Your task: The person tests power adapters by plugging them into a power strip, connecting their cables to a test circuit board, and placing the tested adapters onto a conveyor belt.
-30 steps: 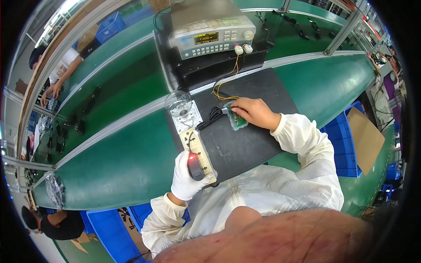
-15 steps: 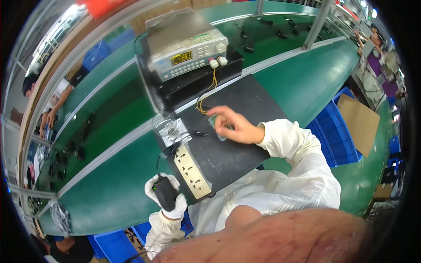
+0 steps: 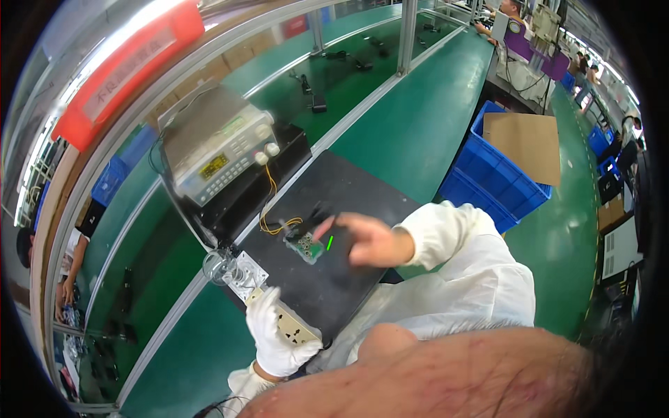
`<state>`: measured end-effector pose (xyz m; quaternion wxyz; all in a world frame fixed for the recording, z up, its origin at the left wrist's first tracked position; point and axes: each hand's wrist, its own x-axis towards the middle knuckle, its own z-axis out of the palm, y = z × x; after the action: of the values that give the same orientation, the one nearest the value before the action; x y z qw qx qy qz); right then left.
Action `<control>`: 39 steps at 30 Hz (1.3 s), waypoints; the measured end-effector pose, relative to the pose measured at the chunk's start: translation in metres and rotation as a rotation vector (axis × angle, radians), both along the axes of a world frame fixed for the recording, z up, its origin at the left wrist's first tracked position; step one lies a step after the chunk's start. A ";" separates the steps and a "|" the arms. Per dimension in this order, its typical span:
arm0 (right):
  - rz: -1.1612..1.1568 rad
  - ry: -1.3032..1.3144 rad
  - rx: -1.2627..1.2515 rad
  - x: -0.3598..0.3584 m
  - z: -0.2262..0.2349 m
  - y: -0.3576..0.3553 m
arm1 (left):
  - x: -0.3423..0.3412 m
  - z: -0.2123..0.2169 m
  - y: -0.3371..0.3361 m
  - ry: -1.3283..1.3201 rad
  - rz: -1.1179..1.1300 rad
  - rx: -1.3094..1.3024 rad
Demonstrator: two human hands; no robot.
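Note:
My left hand (image 3: 275,338), in a white glove, is by the near end of the cream power strip (image 3: 296,329). Its fingers are stretched up and the thumb stands apart, with no object showing between them. My bare right hand (image 3: 376,242) is smeared by motion, its fingers apart, just right of a small green circuit board (image 3: 305,247) on the black mat (image 3: 334,285). A bright green streak of light shows between hand and board. Blurred dark leads lie behind the board, and thin yellow wires (image 3: 270,191) run from it toward the bench instrument.
The grey bench instrument (image 3: 216,157) with a lit display stands on a black box behind the mat. A white socket plate (image 3: 247,275) adjoins the power strip. Blue crates (image 3: 495,167) with cardboard stand at right. Black adapters (image 3: 318,103) lie on the conveyor beyond the metal rail; co-workers are farther off.
The black adapter with a green light, earlier in my left hand, no longer shows there. That hand is now over the power strip. My right hand has drawn off the circuit board; the view has shifted.

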<state>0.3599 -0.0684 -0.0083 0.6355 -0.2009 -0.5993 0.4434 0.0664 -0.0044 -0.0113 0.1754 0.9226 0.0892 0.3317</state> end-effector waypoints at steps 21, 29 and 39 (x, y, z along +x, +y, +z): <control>-1.091 -1.194 -0.391 0.203 -0.065 0.246 | -0.137 -0.078 0.071 0.394 1.021 0.083; -0.767 -1.141 -0.295 0.146 -0.033 0.130 | -0.247 -0.118 0.159 0.328 1.305 0.230; -0.007 -1.141 -0.116 0.016 0.011 0.027 | -0.274 -0.067 0.236 0.267 1.708 -0.152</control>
<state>0.3759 -0.0411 0.0031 0.2011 -0.4448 -0.8215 0.2948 -0.2073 0.2311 -0.0782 -0.0844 0.5568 0.7931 0.2320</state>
